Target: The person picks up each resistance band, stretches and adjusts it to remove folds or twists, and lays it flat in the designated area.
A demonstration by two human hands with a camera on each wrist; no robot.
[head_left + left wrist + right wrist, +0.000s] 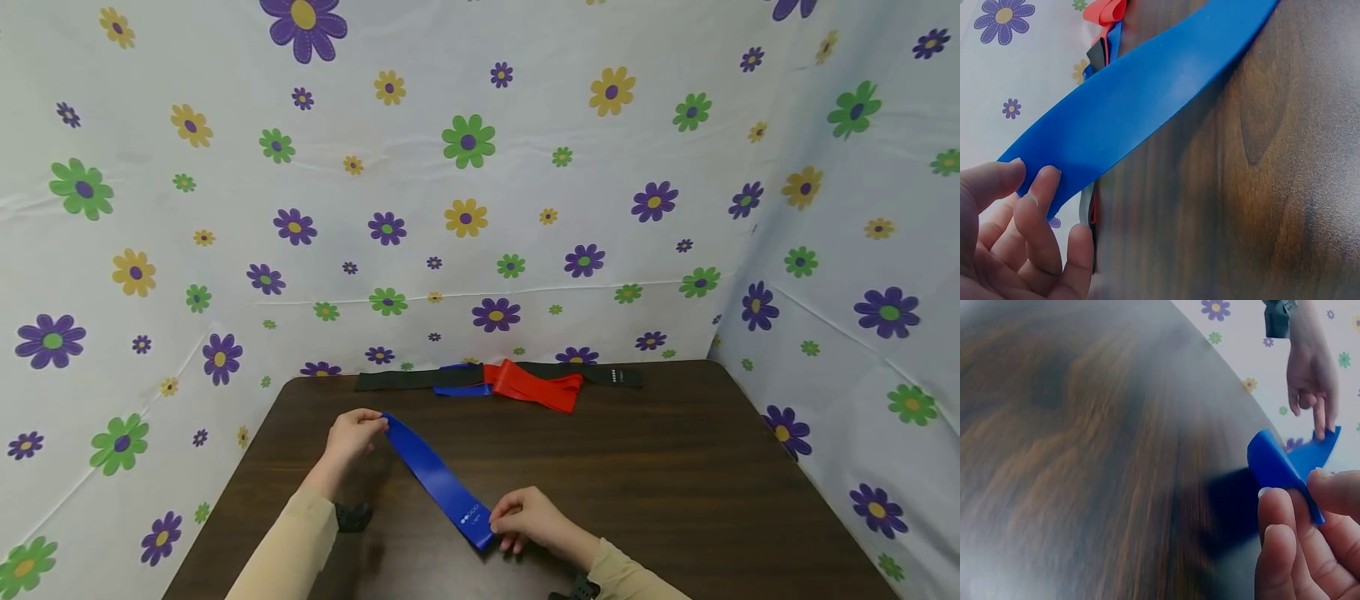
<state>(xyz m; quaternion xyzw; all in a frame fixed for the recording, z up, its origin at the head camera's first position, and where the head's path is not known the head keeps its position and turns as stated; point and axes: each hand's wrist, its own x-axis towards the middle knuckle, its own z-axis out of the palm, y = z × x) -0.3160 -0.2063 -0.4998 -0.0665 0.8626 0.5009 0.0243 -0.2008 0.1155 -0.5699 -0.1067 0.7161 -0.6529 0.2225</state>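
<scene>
A blue resistance band [438, 479] with white print near one end stretches flat and slanting between both hands, above the table. My left hand [356, 435] pinches its far upper end between thumb and fingers; the left wrist view shows the band [1129, 106] running away from that grip. At the lower, printed end, my right hand [534, 522] pinches the band with thumb and fingers. Seen close in the right wrist view, the band's end [1275, 462] bends between the right fingertips. Its shadow falls on the wood below.
Along the back edge of the dark wooden table [637, 483] lie a black band [397, 381], a folded red band [536, 385] and another blue band [463, 390], overlapping. Flower-printed sheets [420, 167] hang behind and at the sides.
</scene>
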